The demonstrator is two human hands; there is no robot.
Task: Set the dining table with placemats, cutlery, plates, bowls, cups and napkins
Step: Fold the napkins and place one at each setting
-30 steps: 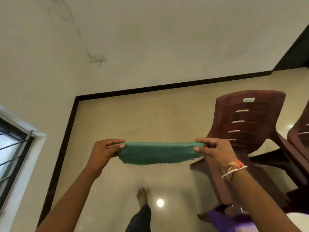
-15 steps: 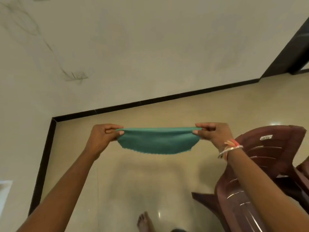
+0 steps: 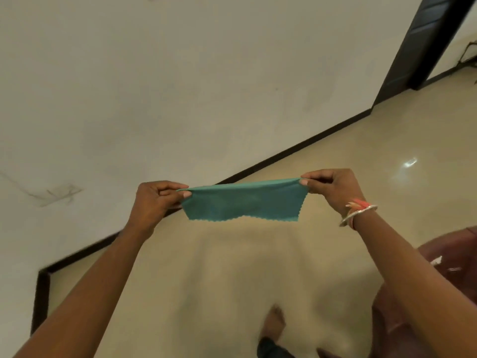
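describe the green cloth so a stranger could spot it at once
Above the beige floor, find the left hand and right hand. Stretched between them hangs the green cloth, the only teal thing, with a zigzag-cut lower edge.

Matt green cloth napkin (image 3: 242, 201); glossy tiled floor (image 3: 335, 156); smooth plastic chair (image 3: 454, 259)

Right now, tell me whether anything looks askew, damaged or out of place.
Nothing is spilled or broken. The napkin hangs stretched between the left hand and right hand, its lower edge uneven, rising near the middle. The wall bears a dark scuff at left.
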